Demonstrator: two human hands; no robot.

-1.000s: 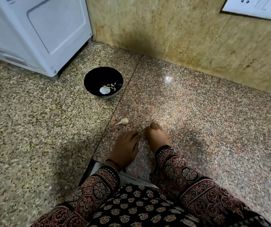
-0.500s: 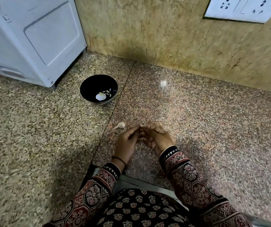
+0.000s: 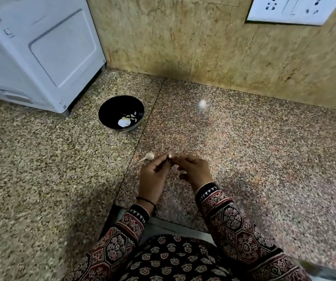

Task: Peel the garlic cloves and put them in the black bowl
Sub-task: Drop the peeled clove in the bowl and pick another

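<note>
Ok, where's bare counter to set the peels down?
Widest free patch: right of the right hand, out to the back wall. Also left of the black bowl, in front of the white appliance. Crowded: between bowl and left hand, where the loose clove lies beside the held clove.

Bare granite surface (image 3: 244, 159) runs from the left hand (image 3: 153, 175) and right hand (image 3: 195, 169), joined on a held clove (image 3: 170, 156), to the black bowl (image 3: 110, 111); only a loose garlic clove (image 3: 150, 155), just beside the left hand, lies near that line. A white appliance (image 3: 41, 53) crowds the bowl's left, and the wall (image 3: 203, 47) closes the back.
</note>
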